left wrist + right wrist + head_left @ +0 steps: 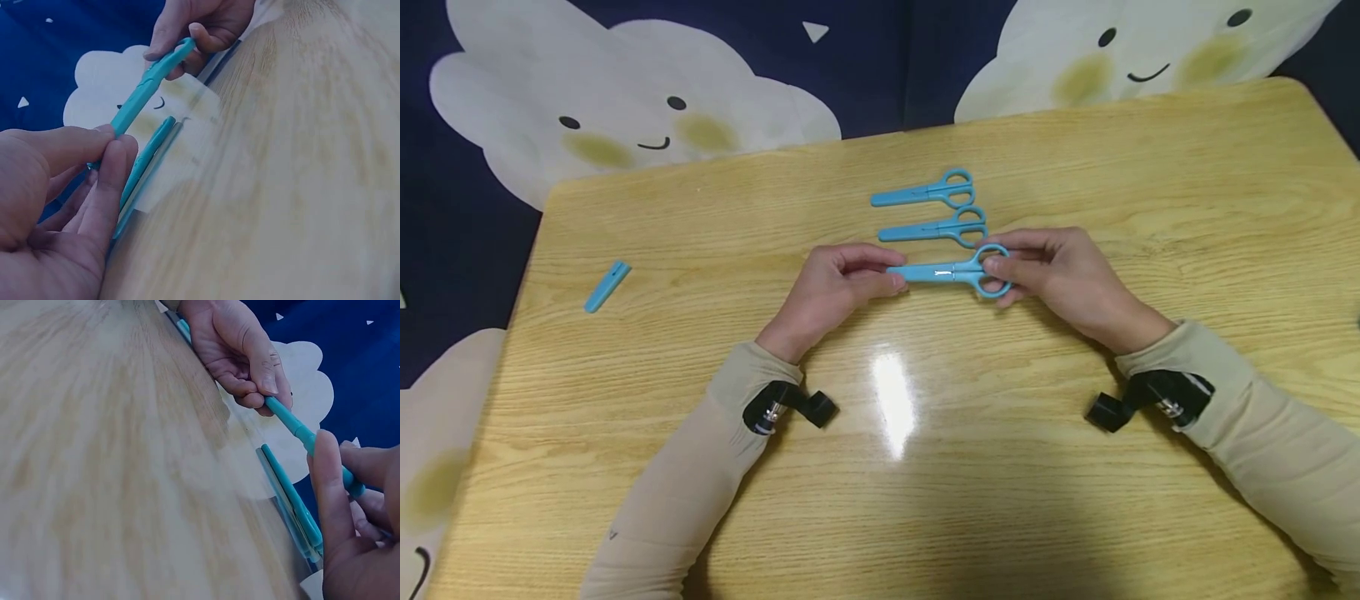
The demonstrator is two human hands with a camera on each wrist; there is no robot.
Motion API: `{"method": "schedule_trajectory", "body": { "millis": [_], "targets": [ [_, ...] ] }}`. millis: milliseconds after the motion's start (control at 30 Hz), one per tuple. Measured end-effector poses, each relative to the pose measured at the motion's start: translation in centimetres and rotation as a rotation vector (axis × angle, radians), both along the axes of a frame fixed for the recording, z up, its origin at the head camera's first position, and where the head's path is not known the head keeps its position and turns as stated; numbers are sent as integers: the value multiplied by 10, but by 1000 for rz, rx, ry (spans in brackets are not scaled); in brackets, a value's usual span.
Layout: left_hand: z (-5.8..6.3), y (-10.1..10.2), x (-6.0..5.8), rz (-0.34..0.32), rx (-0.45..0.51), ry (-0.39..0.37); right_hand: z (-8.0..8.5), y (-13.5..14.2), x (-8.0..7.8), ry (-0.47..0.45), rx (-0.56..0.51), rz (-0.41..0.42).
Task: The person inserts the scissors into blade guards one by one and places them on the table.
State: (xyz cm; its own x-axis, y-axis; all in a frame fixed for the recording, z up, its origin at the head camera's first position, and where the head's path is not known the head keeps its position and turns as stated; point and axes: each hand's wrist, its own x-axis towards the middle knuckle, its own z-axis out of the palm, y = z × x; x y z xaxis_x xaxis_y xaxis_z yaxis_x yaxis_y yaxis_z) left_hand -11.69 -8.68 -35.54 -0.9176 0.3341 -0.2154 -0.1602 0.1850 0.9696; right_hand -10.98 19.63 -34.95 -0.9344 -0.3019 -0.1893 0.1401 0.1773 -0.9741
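Both hands hold one pair of blue scissors [928, 272], its blades covered by a blue sheath. At the sheath's tip, the left hand [847, 279] pinches between thumb and fingers. My right hand [1060, 279] grips the finger loops at the other end, thumb on top. In the left wrist view the held scissors [139, 100] slant up off the table. Just behind lie two more sheathed blue scissors, a nearer pair [925, 230] and a farther pair [910, 196], side by side with loops to the right.
A loose blue sheath [606, 287] lies on the wooden table [880, 517] at the far left. The table's back edge meets a dark blue cloth [872, 67] printed with white clouds. Each wrist wears a small black camera mount.
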Motion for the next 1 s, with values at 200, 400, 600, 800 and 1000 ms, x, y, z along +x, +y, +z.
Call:
{"method": "schedule_trajectory", "body": {
  "millis": [200,400,600,800,1000],
  "targets": [
    [0,-1,1,5,-12,12,2,0,1,-7,-22,-11],
    [0,-1,0,20,-10,16,4,1,1,2,-34,-24],
    [-2,0,-2,38,-6,25,4,2,1,12,-5,-35],
    [-3,1,-2,53,36,14,4,2,1,83,162,-6],
    [-4,1,-3,66,122,-4,5,1,1,42,192,35]
  ]
}}
